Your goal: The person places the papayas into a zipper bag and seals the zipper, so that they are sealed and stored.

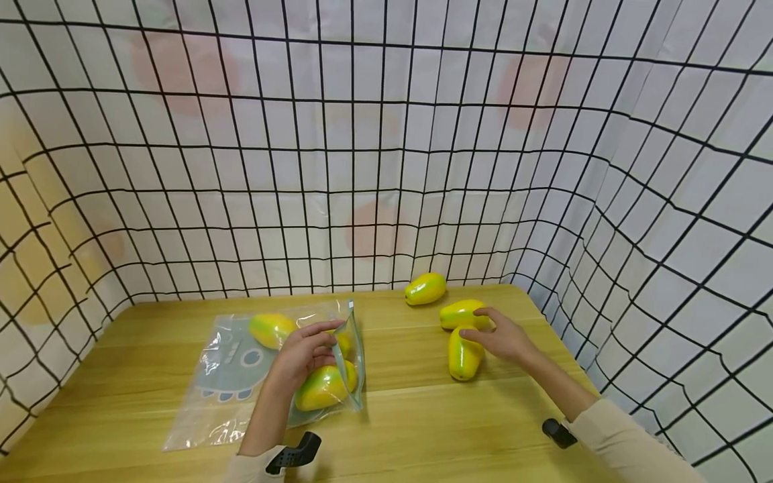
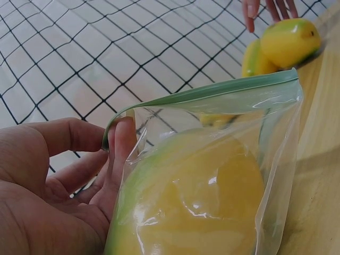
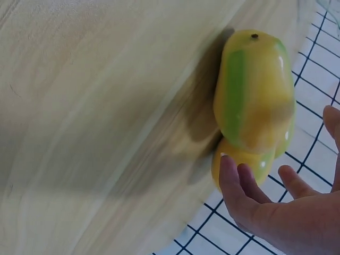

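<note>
**Bagging papayas: one hand keeps the bag's mouth up, the other spreads over the next fruit**

On a wooden tabletop (image 1: 410, 429), we see a clear zip-top bag (image 1: 241, 376) lying across the left half. A person's left hand (image 1: 298, 355) pinches its green-edged mouth. Three yellow-green papayas show through the plastic: a back one (image 1: 268, 330), a front one (image 1: 321, 392), and a third (image 1: 344, 343) partly hidden by the fingers.

Towards the surface's right edge, the right hand (image 1: 504, 337), thumb and fingers spread wide, is at two touching papayas, a nearer one (image 1: 464, 357) and a rear one (image 1: 460, 314); we cannot tell whether it touches either. Another loose papaya (image 1: 425, 288) lies by the far edge.

We judge this to be the picking-up step: the next move calls for closing the right hand round one fruit while the left holds the mouth apart.
</note>
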The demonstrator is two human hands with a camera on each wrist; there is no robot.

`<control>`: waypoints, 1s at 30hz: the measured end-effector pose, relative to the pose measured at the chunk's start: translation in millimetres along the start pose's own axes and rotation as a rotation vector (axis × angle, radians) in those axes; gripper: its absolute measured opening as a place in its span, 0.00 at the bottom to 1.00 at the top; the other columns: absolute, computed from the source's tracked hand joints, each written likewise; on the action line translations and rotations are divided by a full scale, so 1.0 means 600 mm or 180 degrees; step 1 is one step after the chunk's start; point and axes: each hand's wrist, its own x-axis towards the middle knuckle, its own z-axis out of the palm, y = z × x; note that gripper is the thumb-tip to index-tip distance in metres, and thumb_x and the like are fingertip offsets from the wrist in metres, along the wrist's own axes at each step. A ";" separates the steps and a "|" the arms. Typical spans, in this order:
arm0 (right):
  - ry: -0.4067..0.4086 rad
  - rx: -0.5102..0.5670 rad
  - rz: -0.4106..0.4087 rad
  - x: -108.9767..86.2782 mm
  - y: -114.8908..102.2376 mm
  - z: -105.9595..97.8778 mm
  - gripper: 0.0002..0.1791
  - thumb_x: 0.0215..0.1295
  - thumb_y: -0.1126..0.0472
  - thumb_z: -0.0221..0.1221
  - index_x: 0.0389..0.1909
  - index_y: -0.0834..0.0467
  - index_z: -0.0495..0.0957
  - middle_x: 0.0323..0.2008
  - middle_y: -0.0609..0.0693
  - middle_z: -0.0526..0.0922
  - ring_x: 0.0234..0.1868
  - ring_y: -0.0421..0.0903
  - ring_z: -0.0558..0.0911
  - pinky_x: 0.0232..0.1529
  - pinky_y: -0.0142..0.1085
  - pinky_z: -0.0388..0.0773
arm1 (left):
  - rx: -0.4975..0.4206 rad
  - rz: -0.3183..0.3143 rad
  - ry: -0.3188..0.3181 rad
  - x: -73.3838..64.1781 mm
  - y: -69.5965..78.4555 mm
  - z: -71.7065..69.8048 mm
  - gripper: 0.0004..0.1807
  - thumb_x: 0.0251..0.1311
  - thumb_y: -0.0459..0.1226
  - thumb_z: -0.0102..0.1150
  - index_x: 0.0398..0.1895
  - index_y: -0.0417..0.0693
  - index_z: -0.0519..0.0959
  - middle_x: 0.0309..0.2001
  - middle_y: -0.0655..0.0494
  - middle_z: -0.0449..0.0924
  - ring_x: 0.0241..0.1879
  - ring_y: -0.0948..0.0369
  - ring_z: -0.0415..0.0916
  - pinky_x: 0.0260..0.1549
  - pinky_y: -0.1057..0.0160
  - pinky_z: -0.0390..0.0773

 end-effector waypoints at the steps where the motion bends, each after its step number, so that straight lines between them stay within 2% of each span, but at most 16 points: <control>1: 0.0000 -0.0009 -0.0004 0.000 0.000 0.002 0.44 0.65 0.35 0.61 0.72 0.59 0.65 0.70 0.71 0.67 0.61 0.66 0.76 0.56 0.57 0.77 | -0.0001 0.0002 0.0002 -0.001 0.000 0.000 0.24 0.63 0.27 0.58 0.64 0.37 0.78 0.46 0.48 0.80 0.25 0.62 0.78 0.29 0.68 0.85; 7: 0.0043 -0.0074 -0.0086 0.000 0.003 0.016 0.45 0.65 0.34 0.61 0.72 0.61 0.65 0.67 0.71 0.70 0.58 0.66 0.77 0.54 0.57 0.78 | -0.0007 0.0003 -0.0014 -0.001 0.000 -0.001 0.24 0.63 0.27 0.58 0.64 0.37 0.78 0.46 0.48 0.80 0.25 0.62 0.77 0.29 0.68 0.85; 13: 0.0096 -0.0072 -0.0116 0.002 0.004 0.028 0.42 0.66 0.38 0.61 0.71 0.61 0.65 0.65 0.72 0.72 0.58 0.66 0.78 0.55 0.58 0.78 | -0.0057 -0.0018 0.0005 0.002 -0.003 -0.002 0.23 0.63 0.27 0.58 0.63 0.38 0.79 0.44 0.48 0.80 0.23 0.62 0.77 0.28 0.68 0.85; 20: 0.0113 0.0002 -0.0149 0.004 0.004 0.038 0.40 0.68 0.42 0.61 0.71 0.62 0.61 0.65 0.76 0.71 0.63 0.74 0.73 0.59 0.63 0.74 | -0.0074 -0.0028 -0.0017 0.004 -0.004 -0.001 0.23 0.63 0.27 0.58 0.62 0.38 0.79 0.43 0.49 0.80 0.23 0.62 0.77 0.28 0.67 0.85; 30: 0.0111 0.0022 -0.0143 0.006 0.003 0.048 0.37 0.70 0.44 0.61 0.70 0.61 0.62 0.65 0.76 0.70 0.64 0.74 0.72 0.60 0.63 0.73 | -0.0078 -0.0025 0.0014 0.005 -0.005 -0.002 0.22 0.63 0.27 0.58 0.61 0.39 0.80 0.45 0.47 0.80 0.23 0.61 0.77 0.27 0.67 0.85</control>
